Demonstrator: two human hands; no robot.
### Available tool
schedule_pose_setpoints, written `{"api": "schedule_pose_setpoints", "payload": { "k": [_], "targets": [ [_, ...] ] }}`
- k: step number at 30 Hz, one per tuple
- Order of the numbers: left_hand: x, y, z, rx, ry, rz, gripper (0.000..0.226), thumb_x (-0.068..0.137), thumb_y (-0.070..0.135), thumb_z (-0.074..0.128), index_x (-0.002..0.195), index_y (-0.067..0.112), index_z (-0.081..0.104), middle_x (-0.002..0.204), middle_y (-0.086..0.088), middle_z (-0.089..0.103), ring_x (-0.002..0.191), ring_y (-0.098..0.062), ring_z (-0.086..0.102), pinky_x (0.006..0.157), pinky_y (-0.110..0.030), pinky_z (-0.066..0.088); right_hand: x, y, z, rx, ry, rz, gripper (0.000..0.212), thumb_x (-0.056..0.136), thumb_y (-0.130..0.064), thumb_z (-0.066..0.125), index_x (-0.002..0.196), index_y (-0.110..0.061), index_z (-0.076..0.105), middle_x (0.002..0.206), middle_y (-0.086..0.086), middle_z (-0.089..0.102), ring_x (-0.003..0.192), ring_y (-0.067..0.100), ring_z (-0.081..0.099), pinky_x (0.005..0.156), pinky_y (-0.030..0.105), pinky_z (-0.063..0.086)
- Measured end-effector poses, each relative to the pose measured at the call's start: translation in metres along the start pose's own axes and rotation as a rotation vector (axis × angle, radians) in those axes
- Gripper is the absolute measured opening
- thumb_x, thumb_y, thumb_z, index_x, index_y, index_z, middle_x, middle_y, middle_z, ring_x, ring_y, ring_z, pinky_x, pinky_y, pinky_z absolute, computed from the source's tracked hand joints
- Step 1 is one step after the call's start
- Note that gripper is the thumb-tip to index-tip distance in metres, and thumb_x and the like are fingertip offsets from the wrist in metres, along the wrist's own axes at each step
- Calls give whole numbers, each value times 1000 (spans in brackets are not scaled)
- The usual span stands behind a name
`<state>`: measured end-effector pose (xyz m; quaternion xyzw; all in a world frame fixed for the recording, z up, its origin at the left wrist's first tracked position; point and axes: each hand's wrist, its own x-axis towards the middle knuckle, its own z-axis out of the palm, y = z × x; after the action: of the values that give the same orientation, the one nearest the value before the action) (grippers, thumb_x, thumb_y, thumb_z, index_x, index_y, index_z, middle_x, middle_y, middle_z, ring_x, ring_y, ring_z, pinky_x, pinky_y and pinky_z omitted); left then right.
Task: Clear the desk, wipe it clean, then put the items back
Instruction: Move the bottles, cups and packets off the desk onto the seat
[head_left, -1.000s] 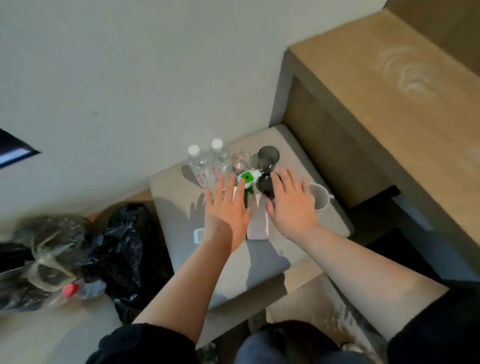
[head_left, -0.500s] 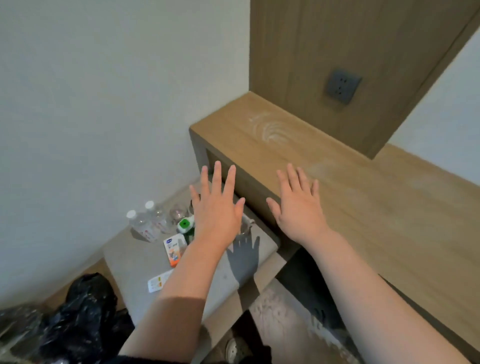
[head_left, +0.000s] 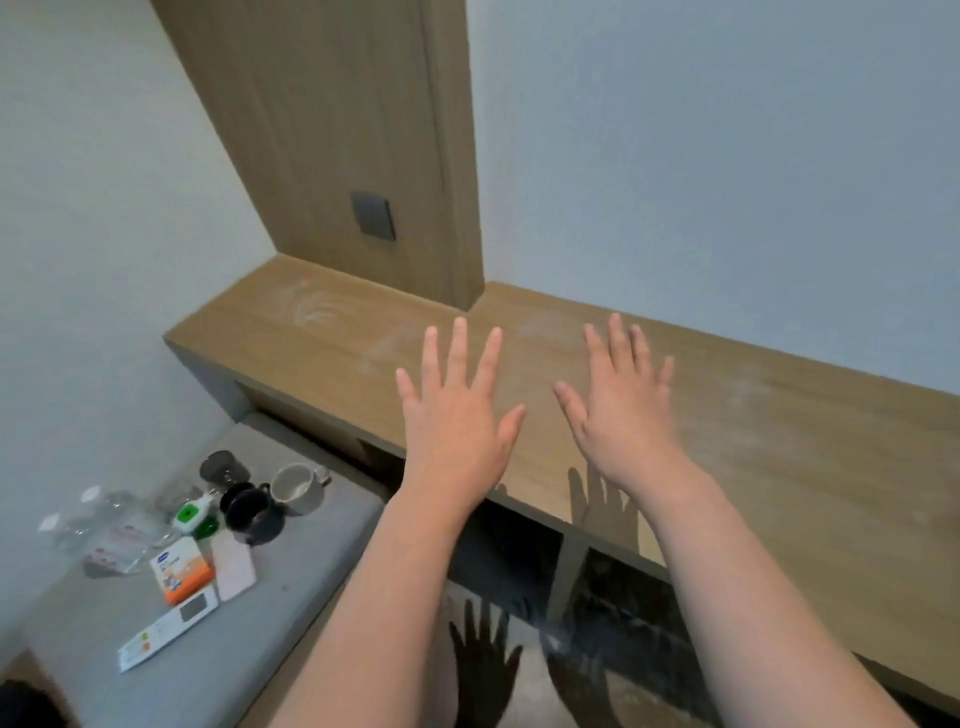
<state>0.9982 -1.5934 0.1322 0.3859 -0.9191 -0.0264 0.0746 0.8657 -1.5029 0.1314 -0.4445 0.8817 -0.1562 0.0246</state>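
Since half a second earlier, the view had swung right. Both hands had shifted from the desk's left end to its middle, and the cleared things had slid to the lower left of the frame.

The desk (head_left: 779, 467) ran as a long wooden top from centre left to the right edge, where it was cut off. Its surface was bare and open, with pale dusty smears, and its front edge crossed the frame diagonally below the wrists. A wooden panel (head_left: 322, 130) rose from the desk's back, carrying a dark socket (head_left: 373, 215).

A grey bench (head_left: 249, 654) filled the lower left, lower than the desk and butting against its end.

The left hand (head_left: 457, 415) and right hand (head_left: 623, 410) were held side by side and apart, palms down, fingers straight and spread, holding nothing. Their shadows fell on the desk's front edge and the floor below. Whether the palms touched the wood could not be told.

On the bench stood a white mug (head_left: 298, 488) just beside a black cup (head_left: 249, 512), with a dark glass (head_left: 223, 467) behind them. Clear water bottles (head_left: 93, 525) were blurred at far left. Nearer lay an orange box (head_left: 179, 569), a white pack (head_left: 234, 569), a green-and-white bottle (head_left: 189, 517) and a paper strip (head_left: 166, 631), its print unreadable.
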Motion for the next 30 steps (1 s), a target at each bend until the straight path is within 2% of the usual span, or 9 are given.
{"api": "schedule_pose_setpoints", "payload": {
  "k": [7, 18, 30],
  "targets": [
    [-13, 171, 7, -12, -48, 196, 74, 98, 59, 26, 151, 33, -19, 160, -3, -27, 146, -28, -27, 117, -58, -3, -61, 159, -66, -5, 61, 183, 70, 98, -52, 28, 154, -20, -1, 161, 4, -12, 147, 23, -13, 116, 51, -5],
    [-1, 313, 31, -19, -120, 400, 72, 99, 57, 26, 152, 34, -17, 159, -1, -30, 145, -27, -29, 117, -56, -5, -97, 306, -80, 137, 29, 441, 69, 99, -53, 26, 154, -22, 0, 161, 2, -14, 147, 21, -14, 117, 47, -7],
    [40, 497, 83, -42, -216, 680, 74, 100, 52, 37, 156, 30, -7, 162, -4, -22, 148, -31, -22, 117, -59, 2, -113, 473, -125, 10, 13, 669, 68, 99, -53, 26, 154, -22, 0, 160, 3, -14, 147, 22, -14, 117, 49, -6]
  ]
}}
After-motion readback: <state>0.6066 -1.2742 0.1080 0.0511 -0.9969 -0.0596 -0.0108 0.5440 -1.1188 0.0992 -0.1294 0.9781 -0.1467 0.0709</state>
